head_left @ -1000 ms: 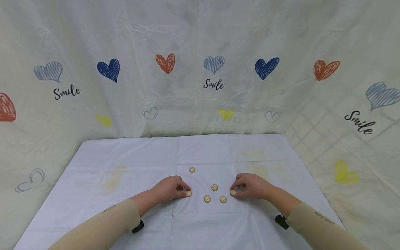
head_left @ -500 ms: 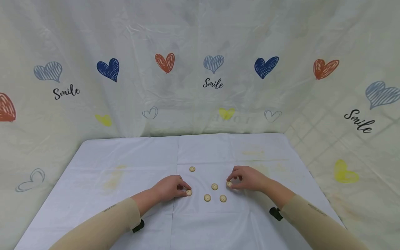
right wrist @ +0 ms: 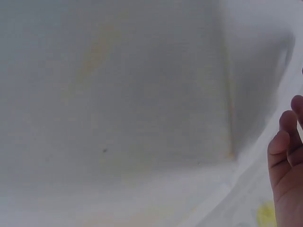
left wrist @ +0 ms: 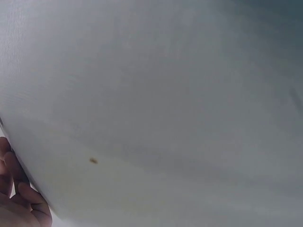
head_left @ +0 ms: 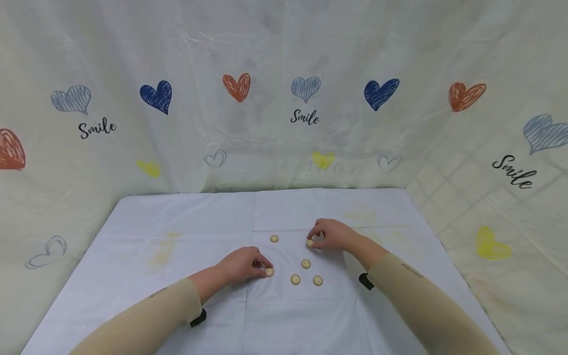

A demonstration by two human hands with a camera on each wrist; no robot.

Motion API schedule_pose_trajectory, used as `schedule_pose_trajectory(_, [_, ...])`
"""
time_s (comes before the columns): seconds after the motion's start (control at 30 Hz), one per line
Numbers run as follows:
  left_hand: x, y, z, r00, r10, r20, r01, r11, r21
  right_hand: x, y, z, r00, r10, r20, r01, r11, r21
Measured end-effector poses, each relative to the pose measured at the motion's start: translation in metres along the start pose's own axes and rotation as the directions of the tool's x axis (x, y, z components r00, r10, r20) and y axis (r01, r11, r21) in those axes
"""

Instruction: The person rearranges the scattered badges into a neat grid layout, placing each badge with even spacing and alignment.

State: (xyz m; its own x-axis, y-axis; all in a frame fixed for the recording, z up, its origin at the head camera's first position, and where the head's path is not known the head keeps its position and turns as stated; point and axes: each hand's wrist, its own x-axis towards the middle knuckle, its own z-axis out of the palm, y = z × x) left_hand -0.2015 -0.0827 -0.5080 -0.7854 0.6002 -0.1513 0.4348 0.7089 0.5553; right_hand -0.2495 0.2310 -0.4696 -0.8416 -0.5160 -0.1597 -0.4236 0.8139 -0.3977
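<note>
My left hand [head_left: 243, 265] pinches a pale round wooden disc [head_left: 269, 271], like a button with a rim and small marks in its middle, at thumb and fingertips close over the table. My right hand [head_left: 333, 234] pinches a second such disc [head_left: 309, 243] farther back and to the right. Between and below the hands lie a near-left disc [head_left: 295, 279], a near-right disc [head_left: 318, 280] and a middle disc [head_left: 306, 264]. Another back disc [head_left: 274, 238] lies left of my right hand. Both wrist views show only curled fingers at the edge, with the discs out of sight.
A creased white cloth [head_left: 177, 222] with yellowish stains covers the table. Behind it hangs a pale curtain [head_left: 266, 39] printed with hearts and "Smile". Similar sheeting stands at the left and right sides.
My right hand has carried its disc back and to the left, from beside the near-right disc to level with the back disc. The left hand has stayed in place, holding its disc.
</note>
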Motion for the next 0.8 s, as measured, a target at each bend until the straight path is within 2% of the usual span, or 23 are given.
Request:
schedule_pose_trajectory(0.33, [0.000, 0.005, -0.005, 0.999, -0.034, 0.024, 0.035, 0.999, -0.009, 0.035, -0.007, 0.008, 0.997, 0.081, 0.018, -0.081, 0.997, 0.010])
schedule_pose_trajectory(0.5, [0.001, 0.006, -0.007, 0.999, -0.027, 0.034, 0.028, 0.999, -0.017, 0.043, -0.010, 0.010, 0.994, 0.106, 0.021, -0.107, 0.994, 0.032])
schedule_pose_trajectory(0.8, [0.002, 0.005, -0.007, 0.999, -0.033, 0.043, 0.034, 0.999, -0.025, 0.044, -0.006, 0.013, 0.995, 0.097, 0.024, -0.098, 0.993, 0.058])
